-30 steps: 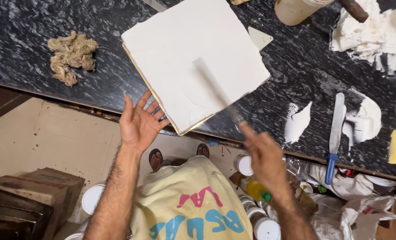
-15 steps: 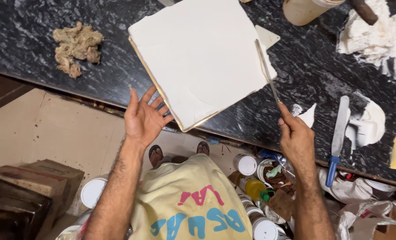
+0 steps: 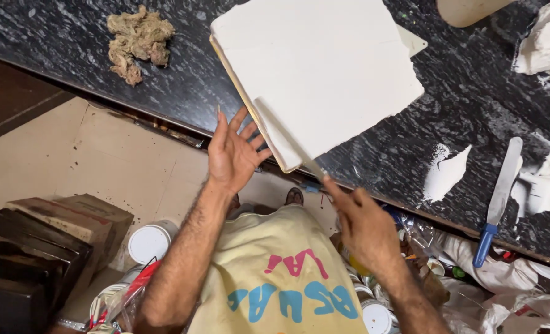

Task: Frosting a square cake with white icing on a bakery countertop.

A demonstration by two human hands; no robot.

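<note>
Our right hand [image 3: 364, 226], gripping the palette knife [image 3: 287, 145], had swept from three o'clock to the white board's [image 3: 318, 74] six-o'clock corner; our left hand [image 3: 232, 154], spread wide, steadied its edge.

The person wears a loose pale-yellow T-shirt [image 3: 275, 272] printed with large pink and blue letters, both forearms bare and hairy down to the left hand [image 3: 233, 154] and right hand [image 3: 364, 226], with sandalled toes [image 3: 295, 196] showing below the shirt's hem.
</note>
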